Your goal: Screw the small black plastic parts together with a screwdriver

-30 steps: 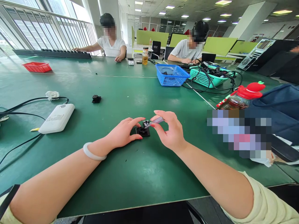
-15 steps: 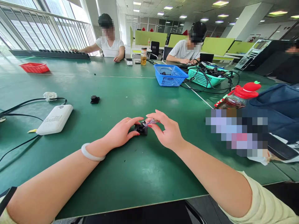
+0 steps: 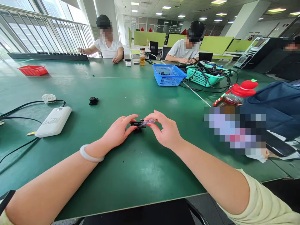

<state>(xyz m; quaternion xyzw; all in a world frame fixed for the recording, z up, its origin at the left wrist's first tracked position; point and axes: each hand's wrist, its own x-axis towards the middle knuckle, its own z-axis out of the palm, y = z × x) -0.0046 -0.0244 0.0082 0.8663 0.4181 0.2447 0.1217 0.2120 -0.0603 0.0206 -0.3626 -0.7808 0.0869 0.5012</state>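
Between the thumb and fingers of my left hand (image 3: 118, 129) is a small black part (image 3: 138, 124), held low over the green table at the middle. Fine detail on it is too small to make out. My right hand (image 3: 166, 128) pinches a thin, see-through purplish piece (image 3: 148, 122) with a gold-coloured spot, and its left end meets the black part. Whether the two are joined I cannot tell. A similar small black part (image 3: 93, 100) rests on the table, beyond my left hand.
A white power bank (image 3: 53, 122) with black cables lies at left. Further off are a red tray (image 3: 32, 70), a blue basket (image 3: 169, 76) and a teal basket (image 3: 199, 77) with cables. A red-lidded bottle (image 3: 235, 95) and dark blue bag (image 3: 276, 103) are right. Two people sit opposite.
The black part has tipped in my left hand and now shows edge-on. Both hands remain close together around it. Across the table, a person's hand has lifted from the long black rack.
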